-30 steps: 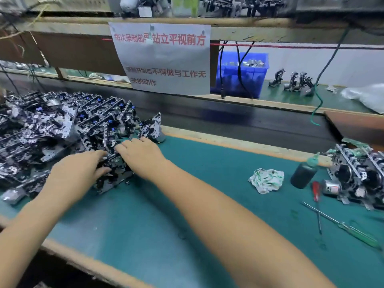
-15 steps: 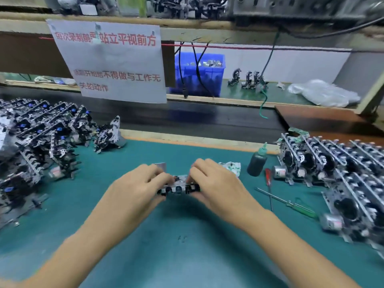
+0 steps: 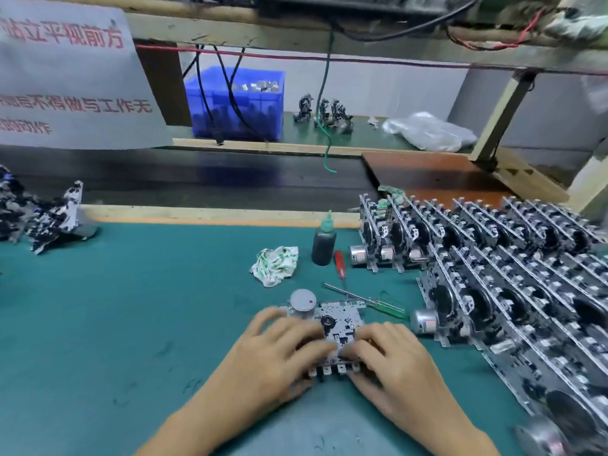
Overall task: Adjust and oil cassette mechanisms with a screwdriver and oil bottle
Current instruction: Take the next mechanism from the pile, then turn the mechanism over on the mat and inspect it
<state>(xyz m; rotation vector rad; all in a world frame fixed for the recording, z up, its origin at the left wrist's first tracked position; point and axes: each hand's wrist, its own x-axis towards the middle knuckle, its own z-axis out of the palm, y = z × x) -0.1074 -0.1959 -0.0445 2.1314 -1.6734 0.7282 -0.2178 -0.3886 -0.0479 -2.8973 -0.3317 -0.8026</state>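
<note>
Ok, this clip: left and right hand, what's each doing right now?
Left hand: fingers curled on the left side of the cassette mechanism, holding it.
Right hand: fingers curled on its right side, holding it too.

Flat grey cassette mechanism [image 3: 332,327] on the green mat, dark oil bottle [image 3: 323,244] upright beyond, red screwdriver [image 3: 340,264] beside

Teal-green felt-like bench mat [image 3: 131,307]; dark grey squeeze oil bottle with green nozzle cap [image 3: 324,240]; red-handled small screwdriver [image 3: 340,264]; translucent green-handled long screwdriver [image 3: 371,299]; crumpled white rag printed with green marks [image 3: 274,265]; silver-grey metal cassette mechanism (black central hub) [image 3: 332,320]; blue plastic bin [image 3: 235,103]; white paper sign, red lettering [image 3: 72,80].
</note>
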